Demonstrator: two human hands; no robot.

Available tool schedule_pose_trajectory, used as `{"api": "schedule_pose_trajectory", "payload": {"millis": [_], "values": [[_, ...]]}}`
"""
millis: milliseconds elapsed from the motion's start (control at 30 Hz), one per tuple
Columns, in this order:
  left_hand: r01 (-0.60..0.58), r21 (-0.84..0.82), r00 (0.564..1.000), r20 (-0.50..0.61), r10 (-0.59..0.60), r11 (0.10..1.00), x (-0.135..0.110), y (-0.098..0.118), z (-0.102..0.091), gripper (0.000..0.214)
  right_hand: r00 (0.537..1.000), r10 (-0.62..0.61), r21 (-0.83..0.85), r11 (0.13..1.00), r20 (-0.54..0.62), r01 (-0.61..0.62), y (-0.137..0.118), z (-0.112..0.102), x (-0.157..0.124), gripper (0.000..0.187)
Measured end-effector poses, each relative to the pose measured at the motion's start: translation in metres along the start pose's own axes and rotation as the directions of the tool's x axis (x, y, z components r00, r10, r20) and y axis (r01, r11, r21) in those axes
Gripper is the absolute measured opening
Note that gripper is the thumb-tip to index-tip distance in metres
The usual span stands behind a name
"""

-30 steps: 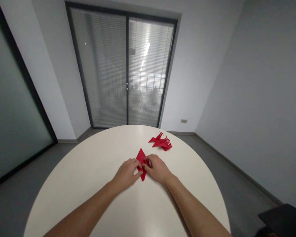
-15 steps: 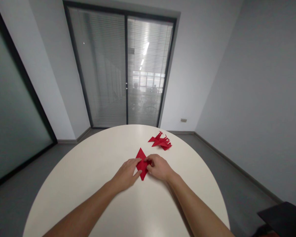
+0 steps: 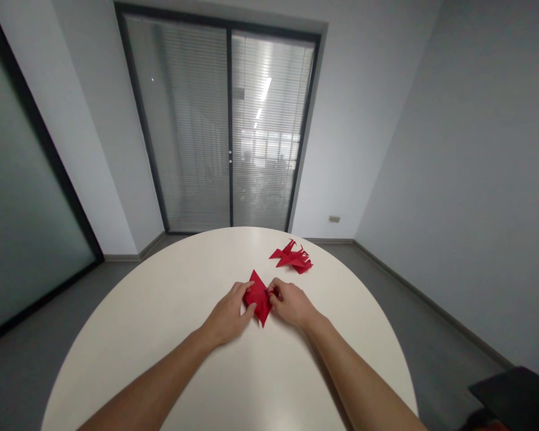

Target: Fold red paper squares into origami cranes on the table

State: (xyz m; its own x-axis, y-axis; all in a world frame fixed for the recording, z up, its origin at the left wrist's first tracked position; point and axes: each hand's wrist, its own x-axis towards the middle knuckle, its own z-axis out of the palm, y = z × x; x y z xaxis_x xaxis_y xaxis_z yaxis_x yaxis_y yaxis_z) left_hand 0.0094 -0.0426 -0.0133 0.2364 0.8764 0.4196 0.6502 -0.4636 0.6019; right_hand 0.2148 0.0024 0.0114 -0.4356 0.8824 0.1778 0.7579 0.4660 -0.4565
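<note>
A diamond-shaped piece of red folded paper (image 3: 259,299) lies on the white table in front of me, one point toward the far side and one toward me. My left hand (image 3: 230,312) grips its left side, with the fingertips on the upper left edge and the thumb lower down on the paper. At the right corner, my right hand (image 3: 291,303) pinches the edge between thumb and curled fingers. The fingertips hide that corner. Just beyond my right hand sits a cluster of red origami cranes (image 3: 293,257), overlapping one another.
The round white table (image 3: 161,335) curves away on both sides. Behind it stand a glass partition with blinds (image 3: 197,131) and a pale wall with a socket (image 3: 334,219). A dark flat object (image 3: 516,395) is at the lower right, beside the table.
The red paper has turned slightly, its near point shifting right and its far point left. My left hand has drawn a little left, and its fingers have bent more.
</note>
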Motion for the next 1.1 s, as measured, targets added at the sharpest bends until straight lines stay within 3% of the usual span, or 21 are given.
{"api": "schedule_pose_trajectory", "payload": {"millis": [167, 500, 867, 1100], "values": [[0.030, 0.011, 0.999, -0.016, -0.030, 0.999, 0.000, 0.007, -0.006, 0.036, 1.000, 0.029, 0.024, 0.999, -0.012, -0.028, -0.001, -0.001, 0.000, 0.009], [0.106, 0.106, 0.990, -0.108, -0.094, 0.989, 0.005, -0.003, -0.003, 0.013, 0.999, 0.002, 0.026, 1.000, -0.046, -0.001, 0.003, 0.003, 0.000, 0.009], [0.165, 0.175, 0.972, -0.193, -0.131, 0.971, 0.007, 0.007, -0.006, 0.002, 0.997, -0.028, -0.048, 0.999, -0.067, 0.025, -0.011, 0.002, -0.003, 0.017], [0.252, 0.175, 0.950, -0.232, -0.208, 0.952, 0.010, 0.010, -0.005, 0.007, 0.999, -0.026, -0.071, 0.997, -0.035, 0.024, -0.017, 0.001, -0.003, 0.018]]}}
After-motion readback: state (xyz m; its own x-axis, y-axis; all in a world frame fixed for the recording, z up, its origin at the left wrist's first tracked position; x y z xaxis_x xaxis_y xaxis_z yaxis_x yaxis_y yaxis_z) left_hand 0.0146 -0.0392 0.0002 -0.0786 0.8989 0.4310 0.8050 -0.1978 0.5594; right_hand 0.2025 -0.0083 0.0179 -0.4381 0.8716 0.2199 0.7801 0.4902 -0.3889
